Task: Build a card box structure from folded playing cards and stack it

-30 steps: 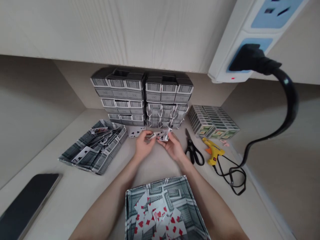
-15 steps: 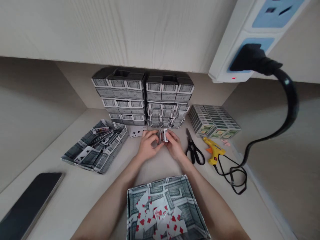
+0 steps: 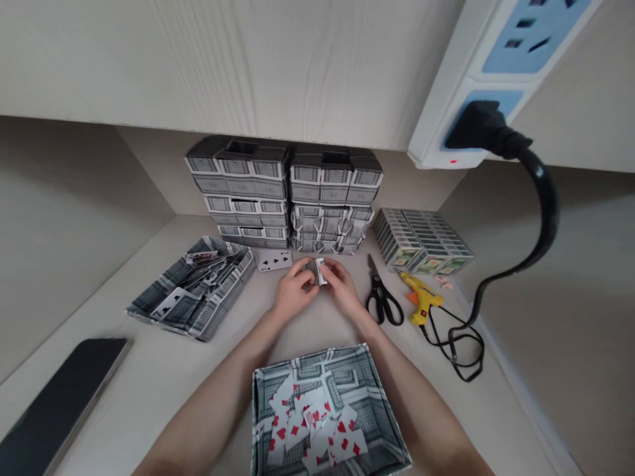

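Both hands meet over the middle of the table around a small folded playing card (image 3: 318,270), grey-patterned with white edges. My left hand (image 3: 294,288) pinches it from the left, fingers curled. From the right, my right hand (image 3: 342,285) grips its white edge with thumb and fingers. Just beyond my left hand lies a flat playing card (image 3: 274,260) with black clubs. Black-handled scissors (image 3: 381,301) rest to the right of my right hand. Between my forearms stands an open card-patterned box (image 3: 380,396) holding several cut card pieces (image 3: 317,423) with red hearts and diamonds.
Stacked boxes made of cards (image 3: 238,178) stand at the back. On the left are a card-made tray (image 3: 218,311) of loose cards and a dark phone (image 3: 64,390). To the right lie a yellow glue gun (image 3: 421,297), its cord, and card packs (image 3: 421,241). A power strip (image 3: 476,86) hangs above.
The folded card has turned and its parts are closer together in my fingers. Both hands have drawn slightly nearer each other. The whole view has shifted a little.
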### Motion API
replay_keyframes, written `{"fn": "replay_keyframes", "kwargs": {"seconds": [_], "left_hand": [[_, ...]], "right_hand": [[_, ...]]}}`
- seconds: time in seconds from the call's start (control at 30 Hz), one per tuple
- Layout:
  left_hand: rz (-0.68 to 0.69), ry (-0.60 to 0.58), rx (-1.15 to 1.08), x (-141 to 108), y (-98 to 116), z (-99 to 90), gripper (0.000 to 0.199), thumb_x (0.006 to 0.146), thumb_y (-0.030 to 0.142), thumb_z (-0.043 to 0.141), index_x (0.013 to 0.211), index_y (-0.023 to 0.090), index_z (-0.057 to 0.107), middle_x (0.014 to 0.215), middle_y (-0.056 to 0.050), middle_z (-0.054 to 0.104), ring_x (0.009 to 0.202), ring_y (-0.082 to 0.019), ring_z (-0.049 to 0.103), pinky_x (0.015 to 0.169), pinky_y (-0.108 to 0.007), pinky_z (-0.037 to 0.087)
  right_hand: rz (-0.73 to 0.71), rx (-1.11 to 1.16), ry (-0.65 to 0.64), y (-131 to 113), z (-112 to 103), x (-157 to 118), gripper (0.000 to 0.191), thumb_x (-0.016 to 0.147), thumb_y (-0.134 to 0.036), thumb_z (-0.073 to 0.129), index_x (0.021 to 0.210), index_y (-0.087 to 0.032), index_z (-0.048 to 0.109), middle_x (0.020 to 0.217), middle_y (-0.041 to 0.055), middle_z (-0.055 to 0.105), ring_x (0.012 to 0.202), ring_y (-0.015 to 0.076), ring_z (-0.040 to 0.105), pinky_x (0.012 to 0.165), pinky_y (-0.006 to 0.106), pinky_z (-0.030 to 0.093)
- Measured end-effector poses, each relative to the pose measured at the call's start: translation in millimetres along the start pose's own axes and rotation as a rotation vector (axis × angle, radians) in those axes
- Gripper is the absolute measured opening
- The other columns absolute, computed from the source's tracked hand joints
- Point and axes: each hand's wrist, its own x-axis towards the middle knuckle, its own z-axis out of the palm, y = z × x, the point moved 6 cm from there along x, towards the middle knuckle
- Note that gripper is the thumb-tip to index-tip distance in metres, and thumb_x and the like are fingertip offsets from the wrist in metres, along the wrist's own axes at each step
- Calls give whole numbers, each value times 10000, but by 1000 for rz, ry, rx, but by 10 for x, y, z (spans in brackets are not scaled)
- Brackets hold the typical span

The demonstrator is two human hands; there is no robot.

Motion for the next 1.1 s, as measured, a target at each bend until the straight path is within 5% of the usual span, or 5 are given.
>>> {"fn": "replay_keyframes", "kwargs": {"seconds": [0.43,0.77,0.97,1.1], "left_hand": [[50,-10,111,-21,42,26,112,670,211,566,590,194,490,1197,-55,561,875,-177,625,725,-282,485],[152,-67,229,-48,100,67,84,747,250,521,769,209,591,1166,-39,584,820,-149,634,652,-235,490],[149,-125,61,-44,184,30,243,716,203,527,954,216,576,1238,-51,507,977,-188,570,793,-301,481],[69,-104,-152,-14,109,-11,100,649,145,536,742,174,553,1265,-84,424,741,-136,572,684,-297,492]], "right_hand": [[148,130,-174,-39,129,-72,282,663,-348,672,893,-201,597,824,2,616,720,130,572,698,258,440],[216,221,-157,-48,113,-70,285,572,-251,736,814,-200,595,760,-27,607,675,118,571,673,254,443],[193,188,-160,-68,122,-77,293,559,-224,731,827,-183,620,723,-17,613,622,124,553,606,248,429],[120,159,-34,-66,42,-57,422,515,-190,747,912,-196,605,782,-18,614,659,125,548,643,259,429]]}}
